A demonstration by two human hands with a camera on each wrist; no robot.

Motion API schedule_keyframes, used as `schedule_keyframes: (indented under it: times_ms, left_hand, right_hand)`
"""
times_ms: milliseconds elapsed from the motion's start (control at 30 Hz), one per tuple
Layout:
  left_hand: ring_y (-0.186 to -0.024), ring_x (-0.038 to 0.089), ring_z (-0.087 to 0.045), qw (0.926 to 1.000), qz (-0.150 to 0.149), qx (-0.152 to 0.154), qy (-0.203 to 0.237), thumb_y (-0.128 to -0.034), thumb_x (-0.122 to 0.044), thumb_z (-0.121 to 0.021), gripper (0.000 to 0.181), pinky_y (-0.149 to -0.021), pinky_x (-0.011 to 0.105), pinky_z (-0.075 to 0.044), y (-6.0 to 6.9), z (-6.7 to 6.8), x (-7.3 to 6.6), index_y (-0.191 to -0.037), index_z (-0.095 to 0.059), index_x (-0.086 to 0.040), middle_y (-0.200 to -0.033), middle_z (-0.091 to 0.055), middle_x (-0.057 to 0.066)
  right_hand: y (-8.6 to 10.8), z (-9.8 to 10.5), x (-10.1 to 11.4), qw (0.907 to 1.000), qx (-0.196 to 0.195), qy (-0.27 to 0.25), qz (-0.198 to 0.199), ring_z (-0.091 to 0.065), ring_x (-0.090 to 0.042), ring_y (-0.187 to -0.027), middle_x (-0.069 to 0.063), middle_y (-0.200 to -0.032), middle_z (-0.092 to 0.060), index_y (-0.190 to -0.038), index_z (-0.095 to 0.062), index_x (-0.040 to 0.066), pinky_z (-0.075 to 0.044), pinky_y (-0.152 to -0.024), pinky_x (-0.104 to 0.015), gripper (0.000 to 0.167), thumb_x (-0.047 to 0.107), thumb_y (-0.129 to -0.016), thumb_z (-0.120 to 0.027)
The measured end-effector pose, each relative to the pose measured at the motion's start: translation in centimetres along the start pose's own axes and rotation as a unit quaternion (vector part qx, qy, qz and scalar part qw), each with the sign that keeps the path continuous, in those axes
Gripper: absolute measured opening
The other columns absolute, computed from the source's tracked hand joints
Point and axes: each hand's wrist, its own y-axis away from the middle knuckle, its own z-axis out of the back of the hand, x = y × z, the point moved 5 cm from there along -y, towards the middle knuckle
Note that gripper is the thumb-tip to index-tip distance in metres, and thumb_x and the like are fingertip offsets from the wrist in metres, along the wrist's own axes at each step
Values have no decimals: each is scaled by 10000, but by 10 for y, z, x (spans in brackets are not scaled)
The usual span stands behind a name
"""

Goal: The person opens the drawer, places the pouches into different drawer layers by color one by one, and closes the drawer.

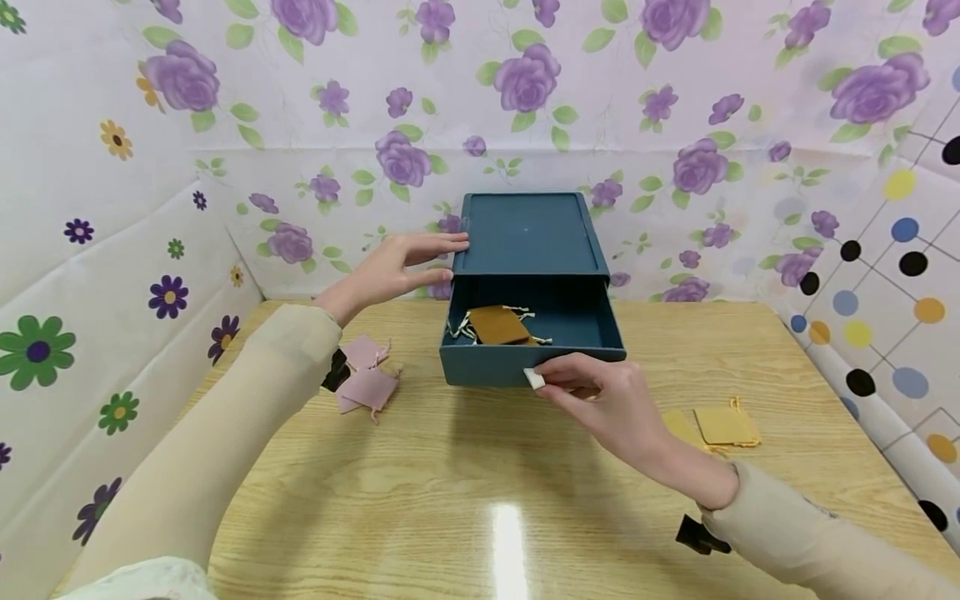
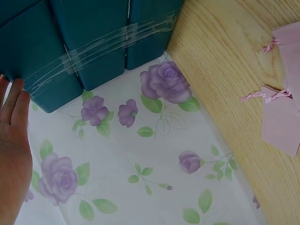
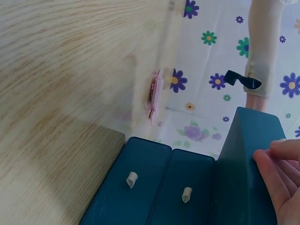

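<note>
On the table (image 1: 420, 500), near its far edge, stands a blue cabinet (image 1: 531, 233) with three stacked drawers. The top drawer (image 1: 480, 367) is pulled out toward the person, its interior exposed. The right hand (image 1: 611, 396) pinches the white tab (image 1: 534, 379) on that drawer's front between thumb and fingers. The left hand (image 1: 397, 258) is spread wide, fingers nearly straight and thumb apart, with the fingertips touching the cabinet's left side; it holds nothing.

Inside the top drawer, toward the front left, lies a brown pouch (image 1: 497, 325). Pale cords show on both sides of it; whether further pouches lie beneath cannot be told. The two lower drawers (image 3: 145, 201) are closed, each bearing a white tab of its own, as the right wrist view shows. Clear tape (image 2: 93, 54) runs across the cabinet's side, over the seams.

To the left of the cabinet, pink pouches (image 1: 372, 388) lie overlapping on the table, cords attached. To the right, near the right wrist, lie yellow pouches (image 1: 726, 425), one partly hidden by the hand. Behind the table hangs a cloth (image 1: 525, 150) printed with purple roses. Both sleeves are beige.
</note>
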Motion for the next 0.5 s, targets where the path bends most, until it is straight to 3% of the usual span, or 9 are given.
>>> schedule_keyframes:
  times_ms: [500]
  left_hand:
    - [-1437,181,-436,10000,17,38,64,-988,-212,-619,438,-1187,389,-385,0,0,-2,-1422,-557,-219,-1551,-455,-19]
  right_hand:
    - [-9,2,-4,9996,67,73,-278,-743,-110,-724,-55,-914,-783,-1020,-758,98,-584,-650,-162,192,38,-838,-763]
